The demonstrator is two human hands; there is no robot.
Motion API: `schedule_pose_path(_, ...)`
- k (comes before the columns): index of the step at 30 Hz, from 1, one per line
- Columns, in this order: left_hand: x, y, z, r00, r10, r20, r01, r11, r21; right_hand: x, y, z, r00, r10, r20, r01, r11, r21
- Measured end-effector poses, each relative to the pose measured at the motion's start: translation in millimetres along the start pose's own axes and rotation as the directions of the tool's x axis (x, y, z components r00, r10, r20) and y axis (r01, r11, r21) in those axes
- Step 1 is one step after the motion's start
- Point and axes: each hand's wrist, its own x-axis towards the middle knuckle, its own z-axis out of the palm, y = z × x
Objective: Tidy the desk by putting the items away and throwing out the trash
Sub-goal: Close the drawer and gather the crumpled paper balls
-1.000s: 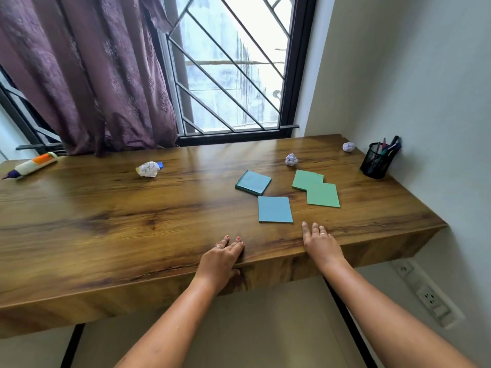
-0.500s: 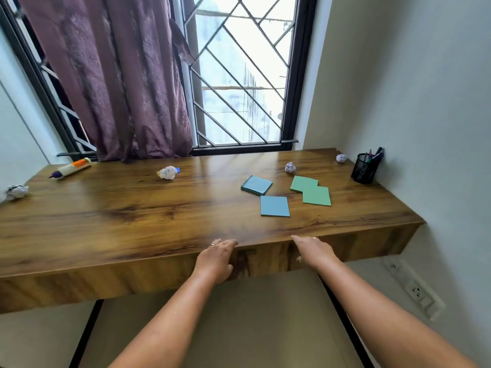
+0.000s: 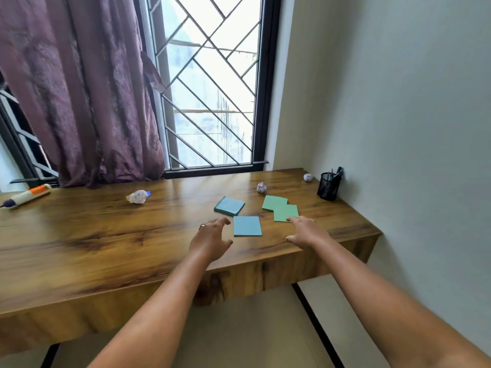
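On the wooden desk [image 3: 106, 243] lie a light blue note pad [image 3: 247, 226], a darker blue pad [image 3: 229, 205] behind it and two overlapping green pads [image 3: 281, 208]. My left hand [image 3: 212, 236] hovers just left of the light blue pad, fingers spread and holding nothing. My right hand [image 3: 305, 231] hovers at the near corner of the green pads, fingers loose, also holding nothing. Crumpled paper balls sit at the back: one [image 3: 137, 197] with a blue bit beside it, one [image 3: 261, 187] mid-desk, one [image 3: 308, 177] near the wall.
A black mesh pen holder [image 3: 329, 186] with pens stands at the back right by the wall. A white glue tube [image 3: 25, 196] with an orange band lies at the far left. A purple curtain [image 3: 79, 102] and a barred window stand behind the desk.
Both hands left the desk's front edge and moved forward over the top, to either side of the light blue pad. The camera tilted up and the view shifted.
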Motion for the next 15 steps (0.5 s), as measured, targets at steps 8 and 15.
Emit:
schedule_pose_path(8,144.0,-16.3,13.6,1.000,0.003,-0.021,-0.005,0.998,-0.065,130.3,27.2,-8.3,0.991,0.133,0.012,-0.134,0.985,0.112)
schedule_pose_path(15,244.3,9.7,44.6,0.995,0.077,0.060,-0.072,0.995,-0.074,200.0,60.9,-0.2,0.971,0.239,0.015,-0.236,0.945,0.227)
